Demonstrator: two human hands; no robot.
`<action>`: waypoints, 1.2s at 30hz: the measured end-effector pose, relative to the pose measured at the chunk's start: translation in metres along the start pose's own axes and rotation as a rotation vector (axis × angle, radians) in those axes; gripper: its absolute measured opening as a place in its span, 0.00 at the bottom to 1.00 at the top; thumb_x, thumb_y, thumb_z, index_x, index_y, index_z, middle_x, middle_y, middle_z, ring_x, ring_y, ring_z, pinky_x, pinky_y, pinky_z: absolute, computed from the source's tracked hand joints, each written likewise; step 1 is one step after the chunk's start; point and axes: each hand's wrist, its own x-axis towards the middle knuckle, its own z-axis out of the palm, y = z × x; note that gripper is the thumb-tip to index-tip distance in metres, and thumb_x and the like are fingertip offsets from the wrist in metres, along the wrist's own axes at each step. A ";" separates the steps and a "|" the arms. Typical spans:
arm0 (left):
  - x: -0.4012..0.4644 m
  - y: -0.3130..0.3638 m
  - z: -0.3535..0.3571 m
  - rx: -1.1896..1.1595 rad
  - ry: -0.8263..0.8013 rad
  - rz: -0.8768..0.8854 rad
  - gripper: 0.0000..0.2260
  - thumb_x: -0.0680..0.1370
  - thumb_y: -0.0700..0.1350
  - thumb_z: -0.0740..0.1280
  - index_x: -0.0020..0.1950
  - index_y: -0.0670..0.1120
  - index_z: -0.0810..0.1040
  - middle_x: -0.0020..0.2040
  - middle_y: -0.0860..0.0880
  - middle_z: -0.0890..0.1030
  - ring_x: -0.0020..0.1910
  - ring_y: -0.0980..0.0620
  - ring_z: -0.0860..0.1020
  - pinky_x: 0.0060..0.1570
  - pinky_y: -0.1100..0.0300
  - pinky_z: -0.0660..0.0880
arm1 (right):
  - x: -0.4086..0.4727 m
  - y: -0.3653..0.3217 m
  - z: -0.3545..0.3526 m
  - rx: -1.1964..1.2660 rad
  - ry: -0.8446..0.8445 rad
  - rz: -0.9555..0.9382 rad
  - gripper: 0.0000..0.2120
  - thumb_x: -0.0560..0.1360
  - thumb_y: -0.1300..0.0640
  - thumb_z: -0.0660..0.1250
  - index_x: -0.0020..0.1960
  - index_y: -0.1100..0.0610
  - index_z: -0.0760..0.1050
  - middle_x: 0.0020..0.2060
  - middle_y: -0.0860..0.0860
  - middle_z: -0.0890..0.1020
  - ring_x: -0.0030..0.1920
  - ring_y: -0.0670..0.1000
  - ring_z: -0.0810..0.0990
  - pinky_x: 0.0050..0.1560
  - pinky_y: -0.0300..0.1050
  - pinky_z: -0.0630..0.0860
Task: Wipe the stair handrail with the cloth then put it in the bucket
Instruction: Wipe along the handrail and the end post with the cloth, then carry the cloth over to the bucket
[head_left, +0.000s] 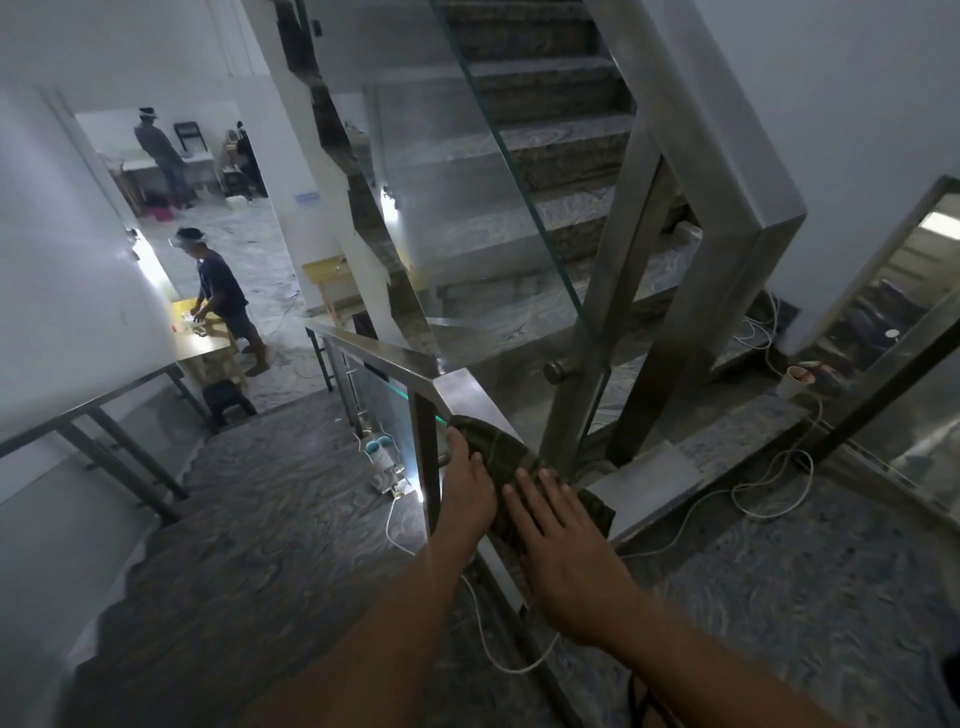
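A dark green cloth lies draped over the flat steel handrail near its corner post. My left hand rests on the cloth's left side with the thumb over the rail's edge. My right hand presses flat on the cloth's near end, fingers spread. Part of the cloth hangs over the rail's right side. No bucket is in view.
Glass panels and steel posts rise beside the upper stair flight. White cables trail over the landing, with a paper cup on a ledge. Stairs descend at left; two persons stand at tables below.
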 end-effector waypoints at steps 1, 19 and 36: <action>-0.005 0.000 0.002 -0.010 0.002 -0.009 0.24 0.83 0.41 0.50 0.78 0.44 0.47 0.66 0.37 0.72 0.57 0.50 0.74 0.57 0.62 0.68 | -0.006 -0.001 0.000 -0.010 0.005 0.001 0.30 0.73 0.45 0.53 0.71 0.58 0.69 0.69 0.58 0.73 0.69 0.59 0.71 0.67 0.57 0.62; -0.104 -0.025 0.027 -0.047 -0.150 -0.104 0.10 0.80 0.36 0.57 0.53 0.42 0.77 0.43 0.48 0.79 0.46 0.49 0.79 0.35 0.71 0.72 | -0.104 0.039 0.022 0.213 0.031 -0.150 0.30 0.68 0.64 0.51 0.71 0.56 0.64 0.68 0.56 0.73 0.70 0.56 0.70 0.67 0.55 0.68; -0.142 -0.032 0.075 -0.092 -0.535 -0.508 0.18 0.74 0.44 0.65 0.63 0.39 0.74 0.57 0.39 0.79 0.55 0.41 0.79 0.59 0.47 0.76 | -0.155 0.087 -0.025 0.587 -0.184 0.453 0.20 0.74 0.66 0.63 0.56 0.42 0.71 0.54 0.50 0.77 0.54 0.50 0.76 0.52 0.43 0.75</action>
